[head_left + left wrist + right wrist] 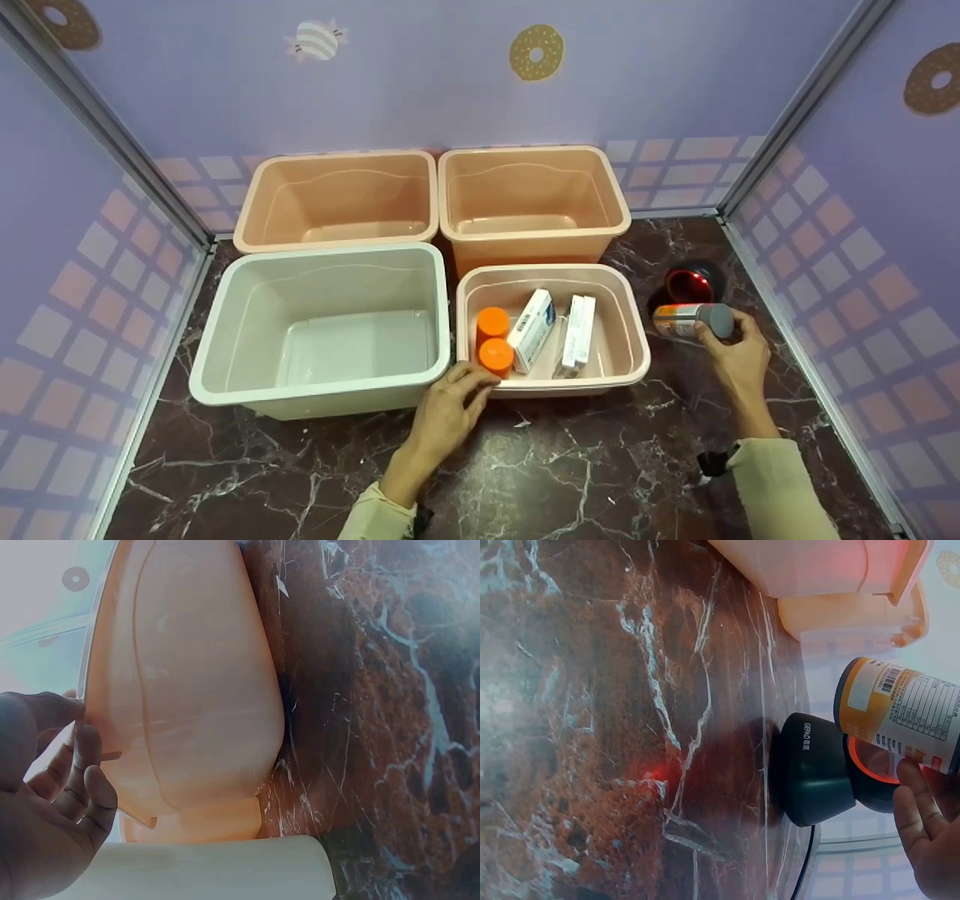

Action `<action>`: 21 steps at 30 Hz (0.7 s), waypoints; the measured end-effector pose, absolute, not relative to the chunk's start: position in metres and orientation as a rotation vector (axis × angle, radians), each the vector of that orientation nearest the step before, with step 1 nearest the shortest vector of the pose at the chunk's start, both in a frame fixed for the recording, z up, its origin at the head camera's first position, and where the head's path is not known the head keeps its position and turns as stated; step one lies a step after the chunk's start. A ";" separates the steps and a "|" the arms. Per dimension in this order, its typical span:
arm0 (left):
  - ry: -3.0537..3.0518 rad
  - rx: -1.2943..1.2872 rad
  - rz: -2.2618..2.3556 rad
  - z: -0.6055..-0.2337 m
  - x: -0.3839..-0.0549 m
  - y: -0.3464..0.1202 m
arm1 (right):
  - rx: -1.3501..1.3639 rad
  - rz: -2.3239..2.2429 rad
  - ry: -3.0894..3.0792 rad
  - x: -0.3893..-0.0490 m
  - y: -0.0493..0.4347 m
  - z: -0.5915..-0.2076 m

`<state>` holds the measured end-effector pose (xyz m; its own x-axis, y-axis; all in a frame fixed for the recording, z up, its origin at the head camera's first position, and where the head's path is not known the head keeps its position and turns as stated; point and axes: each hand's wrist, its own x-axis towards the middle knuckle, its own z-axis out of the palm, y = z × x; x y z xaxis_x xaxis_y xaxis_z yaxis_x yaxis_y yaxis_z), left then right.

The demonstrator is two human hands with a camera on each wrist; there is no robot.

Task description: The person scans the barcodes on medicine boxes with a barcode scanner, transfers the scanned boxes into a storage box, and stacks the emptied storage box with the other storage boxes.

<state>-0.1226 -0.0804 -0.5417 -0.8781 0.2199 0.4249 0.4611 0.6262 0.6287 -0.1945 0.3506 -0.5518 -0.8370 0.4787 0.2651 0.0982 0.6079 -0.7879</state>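
Note:
In the head view my right hand (pixel 741 361) grips a jar (pixel 676 321) with a grey lid and an orange and white label, lying sideways. The right wrist view shows a barcode on the jar's label (pixel 907 709), close to the lit red ring of a black desktop scanner (pixel 817 772). My left hand (pixel 448 403) pinches the front left rim of a pale pink bin (pixel 577 385). Inside that bin stand two orange-capped bottles (pixel 493 322), beside white medicine boxes (pixel 533 330) leaning at a slant.
A large whitish bin (pixel 322 391) stands left of the pink one. Two peach bins, one at the back left (pixel 337 161) and one at the back right (pixel 536 238), line the rear wall. Patterned purple panels enclose the dark marble tabletop (pixel 540 465) on three sides.

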 end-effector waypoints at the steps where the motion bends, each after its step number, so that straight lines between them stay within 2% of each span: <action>1: -2.542 -0.551 -1.110 -0.542 -0.123 -0.080 | -0.457 1.123 -2.385 -0.194 0.350 -0.552; 21: -2.547 -0.557 -1.114 -0.542 -0.123 -0.081 | -0.425 1.138 -2.319 -0.189 0.353 -0.554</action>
<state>-0.1229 -0.0806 -0.5425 -0.8780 0.2260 0.4219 0.4632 0.6233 0.6301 -0.1891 0.3527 -0.5539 -0.8168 0.4857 0.3112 0.0508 0.5980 -0.7999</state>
